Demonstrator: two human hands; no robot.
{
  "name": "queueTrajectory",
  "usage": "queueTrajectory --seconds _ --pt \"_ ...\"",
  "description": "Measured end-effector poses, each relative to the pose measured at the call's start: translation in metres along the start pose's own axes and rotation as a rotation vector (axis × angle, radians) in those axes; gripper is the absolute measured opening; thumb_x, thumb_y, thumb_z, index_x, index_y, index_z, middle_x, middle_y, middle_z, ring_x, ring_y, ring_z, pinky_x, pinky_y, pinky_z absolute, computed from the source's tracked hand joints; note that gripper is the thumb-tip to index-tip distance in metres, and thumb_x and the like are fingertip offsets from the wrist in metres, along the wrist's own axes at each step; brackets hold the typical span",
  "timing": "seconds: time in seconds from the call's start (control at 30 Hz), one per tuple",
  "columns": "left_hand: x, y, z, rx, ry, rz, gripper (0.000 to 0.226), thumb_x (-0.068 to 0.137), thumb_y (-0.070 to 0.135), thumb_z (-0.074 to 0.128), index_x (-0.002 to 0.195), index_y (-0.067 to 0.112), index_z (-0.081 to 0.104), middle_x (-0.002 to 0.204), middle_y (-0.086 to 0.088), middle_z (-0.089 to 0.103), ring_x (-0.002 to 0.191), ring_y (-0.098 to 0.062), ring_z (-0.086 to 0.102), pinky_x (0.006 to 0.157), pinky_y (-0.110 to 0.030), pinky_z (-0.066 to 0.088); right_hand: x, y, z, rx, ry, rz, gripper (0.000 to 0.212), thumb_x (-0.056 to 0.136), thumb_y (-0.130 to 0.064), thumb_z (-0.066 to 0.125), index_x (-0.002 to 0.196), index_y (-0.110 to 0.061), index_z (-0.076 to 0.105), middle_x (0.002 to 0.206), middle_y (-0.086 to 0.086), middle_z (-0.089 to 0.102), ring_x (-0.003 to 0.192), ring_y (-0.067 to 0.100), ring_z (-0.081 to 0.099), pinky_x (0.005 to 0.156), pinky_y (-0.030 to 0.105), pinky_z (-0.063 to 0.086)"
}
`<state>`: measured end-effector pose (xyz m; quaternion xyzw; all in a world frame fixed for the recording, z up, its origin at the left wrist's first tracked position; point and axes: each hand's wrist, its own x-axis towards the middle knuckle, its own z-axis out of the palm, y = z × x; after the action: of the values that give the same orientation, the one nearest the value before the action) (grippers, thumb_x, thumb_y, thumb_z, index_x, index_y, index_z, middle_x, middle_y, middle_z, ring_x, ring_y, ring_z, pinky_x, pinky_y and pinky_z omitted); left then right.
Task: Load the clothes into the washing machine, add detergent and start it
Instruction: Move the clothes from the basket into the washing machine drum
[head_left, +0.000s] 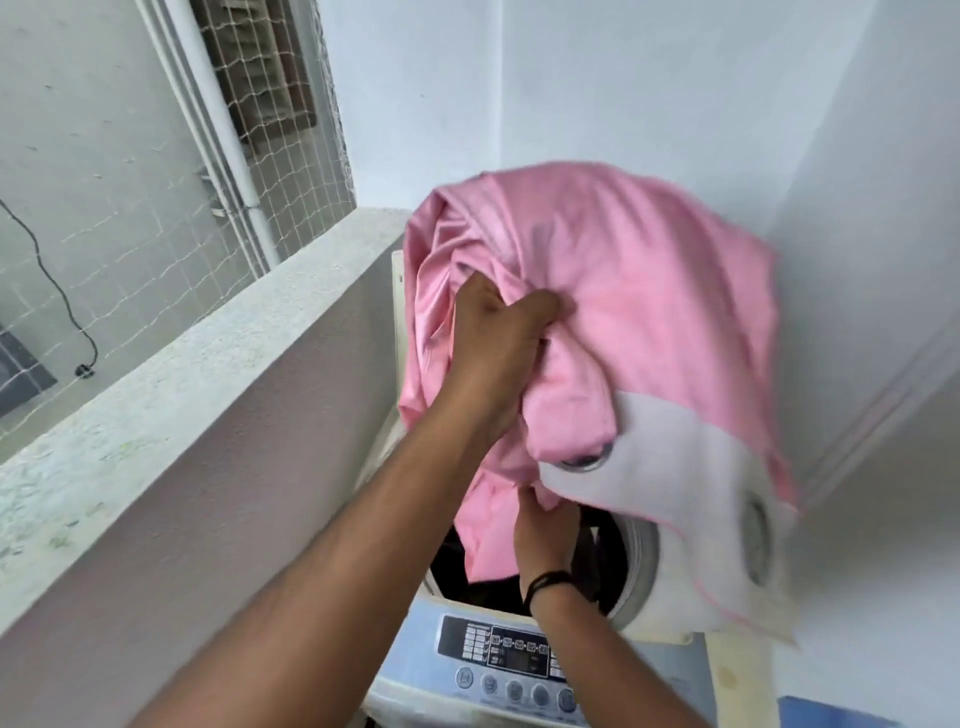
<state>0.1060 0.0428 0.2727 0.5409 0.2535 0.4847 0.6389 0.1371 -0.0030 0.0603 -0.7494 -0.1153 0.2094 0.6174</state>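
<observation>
Loading step: the left hand (498, 332) and right hand (545, 530), both clenched on the pink cloth (649, 291) bunched above the washing machine (498, 670) (drum open, dark inside), must next push it down; 2 steps remain.

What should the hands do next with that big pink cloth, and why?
Probably push it down into the drum. The left hand and right hand both grip the pink cloth, which is bunched mostly above the washing machine opening.
</observation>
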Motion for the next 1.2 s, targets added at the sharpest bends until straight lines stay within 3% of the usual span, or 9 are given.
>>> queueTrajectory --seconds 0.1,0.23,0.47,0.67,0.8,0.9,1.03,1.13,1.2 --pt "0.031 -0.064 -0.015 0.177 0.068 -0.123 0.013 0.078 -0.001 0.067 0.084 0.007 0.058 0.071 -0.012 0.051 0.064 -0.022 0.052 0.056 -0.037 0.04 -0.006 0.026 -0.016 -0.015 -0.035 0.08 0.026 0.085 -0.008 0.07 0.11 0.0 0.068 0.114 0.018 0.071 0.111 0.032 0.065 0.088 0.03 0.046" --pt "0.045 -0.162 -0.056 0.64 0.082 -0.22 0.022 0.079 0.0 0.057 0.061 0.01 0.049 0.057 -0.011 0.052 0.058 -0.026 0.057 0.048 -0.035 0.044 -0.014 0.035 -0.032 -0.113 -0.138 0.037 0.019 0.078 -0.022 0.079 0.093 -0.011 0.073 0.096 0.002 0.076 0.095 0.021 0.07 0.085 0.036 0.055" --pt "-0.017 -0.276 -0.133 1.291 -0.544 -0.437 0.027 0.094 0.024 0.05 0.099 0.001 0.063 0.104 -0.02 0.068 0.101 -0.036 0.064 0.08 -0.034 0.041 0.001 0.037 -0.065 -0.296 -0.157 -0.196 0.039 0.079 0.01 0.053 0.089 -0.025 0.068 0.087 -0.011 0.072 0.083 0.0 0.065 0.074 0.021 0.053" --pt "-0.025 -0.274 -0.128 1.216 -0.698 -0.532 0.019 0.101 0.02 0.043 0.09 0.011 0.057 0.117 -0.025 0.063 0.111 -0.035 0.058 0.093 -0.039 0.042 0.032 0.02 -0.063 -0.333 -0.043 -0.315 0.023 0.08 0.01 0.063 0.093 -0.009 0.066 0.08 -0.006 0.063 0.08 0.019 0.062 0.064 0.018 0.044" --pt "-0.019 -0.259 -0.118 0.952 -0.719 -0.6 0.034 0.086 0.04 0.044 0.067 0.013 0.055 0.07 -0.006 0.063 0.068 -0.019 0.055 0.068 -0.031 0.038 0.077 0.003 -0.049 -0.244 0.192 -0.343 0.018 0.079 0.001 0.061 0.096 -0.005 0.064 0.091 0.012 0.067 0.086 0.031 0.062 0.071 0.025 0.039" --pt "-0.015 -0.259 -0.122 0.738 -0.603 -0.717 0.031 0.088 0.031 0.057 0.076 0.004 0.068 0.069 -0.005 0.068 0.065 -0.016 0.062 0.069 -0.031 0.049 0.11 0.003 -0.032 -0.292 0.311 -0.349 0.034 0.08 -0.006 0.064 0.112 0.004 0.059 0.114 0.026 0.062 0.105 0.042 0.058 0.087 0.036 0.042" --pt "0.001 -0.265 -0.147 1.155 -0.251 -0.299 0.024 0.086 0.026 0.067 0.107 0.017 0.073 0.105 -0.003 0.069 0.094 -0.018 0.063 0.081 -0.032 0.052 0.14 0.04 -0.013 -0.664 -0.185 -0.166 0.064 0.087 -0.041 0.067 0.132 -0.005 0.039 0.132 0.016 0.05 0.12 0.037 0.051 0.099 0.045 0.046" --pt "0.005 -0.278 -0.172 1.398 -0.33 -0.335 0.069 0.081 0.032 0.069 0.146 0.034 0.044 0.148 -0.008 0.041 0.127 -0.031 0.048 0.095 -0.04 0.048 0.138 0.074 -0.012 -0.908 -0.848 0.025 0.076 0.09 -0.038 0.065 0.153 -0.016 0.029 0.158 0.004 0.034 0.144 0.026 0.036 0.114 0.031 0.031" --pt "-0.001 -0.29 -0.18 1.447 -0.461 -0.407 0.086 0.08 0.039 0.069 0.153 0.041 0.024 0.161 -0.012 0.02 0.135 -0.037 0.041 0.101 -0.046 0.047 0.132 0.093 -0.014 -0.945 -0.926 -0.012 0.07 0.089 -0.038 0.068 0.149 -0.016 0.039 0.155 0.004 0.04 0.142 0.024 0.038 0.113 0.029 0.031"
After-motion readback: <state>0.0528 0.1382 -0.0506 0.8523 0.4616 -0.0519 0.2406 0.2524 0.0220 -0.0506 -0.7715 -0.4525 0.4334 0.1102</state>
